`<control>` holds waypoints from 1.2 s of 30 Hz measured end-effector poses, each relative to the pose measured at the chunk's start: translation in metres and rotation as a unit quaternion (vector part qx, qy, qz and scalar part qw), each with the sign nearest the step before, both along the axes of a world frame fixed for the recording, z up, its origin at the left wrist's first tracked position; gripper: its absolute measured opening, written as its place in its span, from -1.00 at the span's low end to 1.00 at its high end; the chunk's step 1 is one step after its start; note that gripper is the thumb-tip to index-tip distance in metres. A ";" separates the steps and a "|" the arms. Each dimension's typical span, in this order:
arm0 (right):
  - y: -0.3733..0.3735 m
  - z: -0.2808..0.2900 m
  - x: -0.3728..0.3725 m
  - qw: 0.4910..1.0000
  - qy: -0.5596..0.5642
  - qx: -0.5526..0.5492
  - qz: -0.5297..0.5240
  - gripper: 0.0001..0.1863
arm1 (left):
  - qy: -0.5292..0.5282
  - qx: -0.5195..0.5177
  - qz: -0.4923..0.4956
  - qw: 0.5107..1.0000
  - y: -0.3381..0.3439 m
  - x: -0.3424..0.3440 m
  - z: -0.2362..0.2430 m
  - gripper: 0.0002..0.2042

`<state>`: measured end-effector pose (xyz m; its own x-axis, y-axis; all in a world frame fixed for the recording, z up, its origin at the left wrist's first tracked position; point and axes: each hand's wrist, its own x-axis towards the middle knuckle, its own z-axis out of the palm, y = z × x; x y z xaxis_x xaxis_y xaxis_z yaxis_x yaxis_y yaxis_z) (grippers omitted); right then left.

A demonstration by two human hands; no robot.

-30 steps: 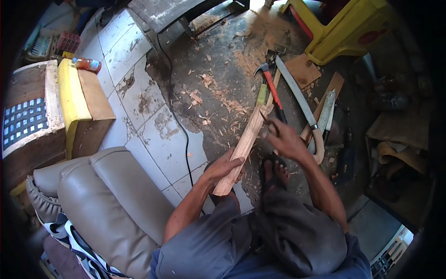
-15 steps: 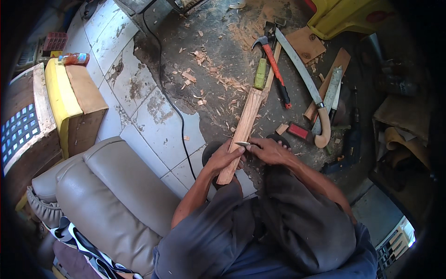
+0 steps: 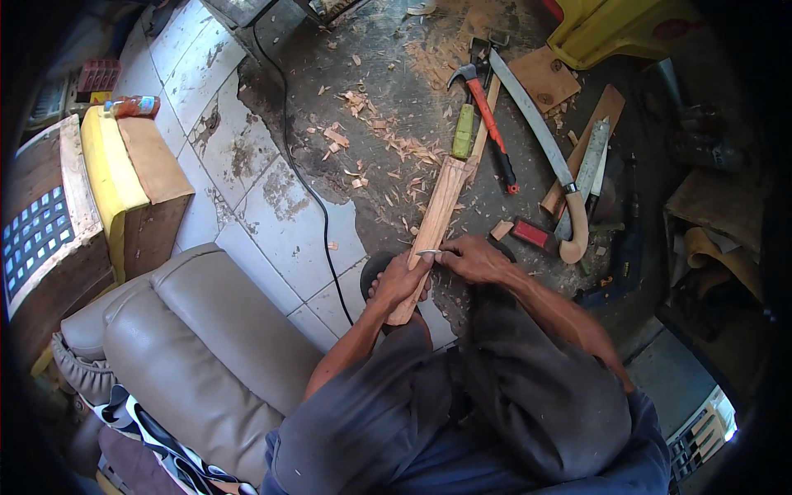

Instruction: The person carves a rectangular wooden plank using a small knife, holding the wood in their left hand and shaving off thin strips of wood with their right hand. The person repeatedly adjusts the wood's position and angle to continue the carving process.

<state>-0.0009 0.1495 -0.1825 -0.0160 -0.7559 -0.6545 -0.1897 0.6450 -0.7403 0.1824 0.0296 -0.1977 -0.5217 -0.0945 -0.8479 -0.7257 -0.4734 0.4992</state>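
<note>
A long, pale reddish strip of wood (image 3: pixel 438 206) slants away from between my knees. My left hand (image 3: pixel 401 280) is closed around its near part, with the thumb lying along the top. In my right hand (image 3: pixel 477 261) is a small knife (image 3: pixel 429 252); its short metal blade lies across the wood just ahead of my left thumb, and the fingers hide its handle. Beyond the strip's far end, a green-handled tool (image 3: pixel 464 130) lies on the ground. An orange-and-black hammer (image 3: pixel 488 120) rests to the right of it.
Wood shavings (image 3: pixel 404 147) litter the dark floor. A wooden-handled machete (image 3: pixel 536 111), a red block (image 3: pixel 532 233), wood offcuts (image 3: pixel 606 111) and a drill (image 3: pixel 620 268) lie at right. A black cable (image 3: pixel 307 186) crosses the white tiles. Left stands a grey cushioned seat (image 3: pixel 214 330).
My right hand has shifted slightly upward, and the blade has turned to sit more squarely across the wood. My left hand's grip has adjusted a little on the strip.
</note>
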 end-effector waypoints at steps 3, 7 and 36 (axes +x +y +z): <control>0.000 0.008 0.003 1.000 0.013 0.003 -0.027 -0.55 | -0.019 -0.033 0.002 0.999 0.005 0.000 0.000 -0.60; -0.002 0.020 0.007 0.998 0.023 0.044 -0.050 -0.56 | -0.046 -0.054 0.011 0.997 0.008 -0.001 -0.003 -0.58; 0.000 0.003 0.015 0.983 0.125 0.019 -0.133 -0.55 | -0.105 -0.073 0.032 0.991 0.007 -0.026 0.016 -0.41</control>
